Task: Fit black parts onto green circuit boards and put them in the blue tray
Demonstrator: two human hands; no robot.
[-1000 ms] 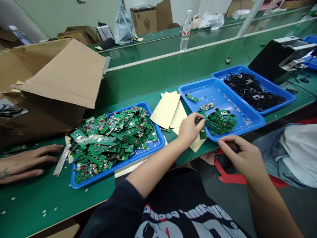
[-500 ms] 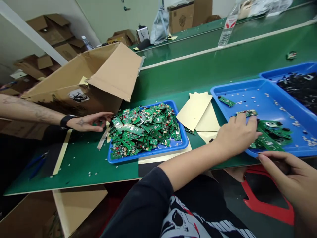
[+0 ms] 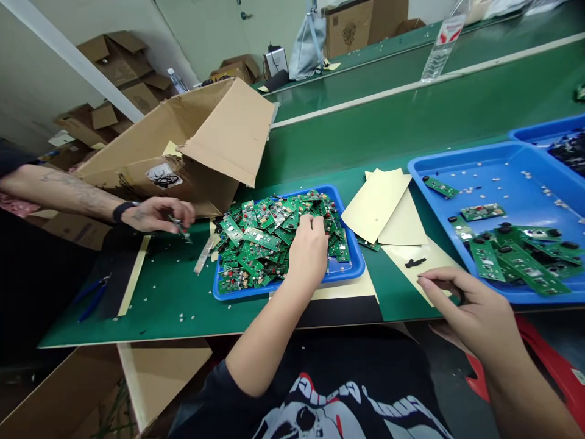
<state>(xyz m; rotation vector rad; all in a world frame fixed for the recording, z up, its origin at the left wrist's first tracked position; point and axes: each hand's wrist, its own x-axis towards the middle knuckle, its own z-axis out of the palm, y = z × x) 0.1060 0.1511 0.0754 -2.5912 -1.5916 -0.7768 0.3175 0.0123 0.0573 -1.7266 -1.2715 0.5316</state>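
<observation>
My left hand (image 3: 308, 250) is over the heap of green circuit boards (image 3: 260, 238) in a blue tray (image 3: 355, 268). Its fingers are curled down onto the boards, and the back of the hand hides whatever the fingertips grip. To the right, my right hand (image 3: 470, 305) hovers over a cream paper sheet (image 3: 429, 259), thumb and forefinger pinched together; a tiny dark bit may be at their tips. A small black piece (image 3: 415, 263) lies on that sheet. Beside it, a second blue tray (image 3: 457, 157) holds several circuit boards (image 3: 525, 256), one lying apart (image 3: 483, 211).
At the left, another person's hand (image 3: 158, 214) holds a small board over the green table (image 3: 173, 280). Blue-handled pliers (image 3: 94, 296) lie near that person. A large open carton (image 3: 201, 177) stands behind the heaped tray, and a water bottle (image 3: 443, 46) stands farther back.
My left hand has moved left from the right-hand tray to the heaped boards, leaving a board behind. My right hand has shifted left, off that tray's edge. The other person's hand now holds a board.
</observation>
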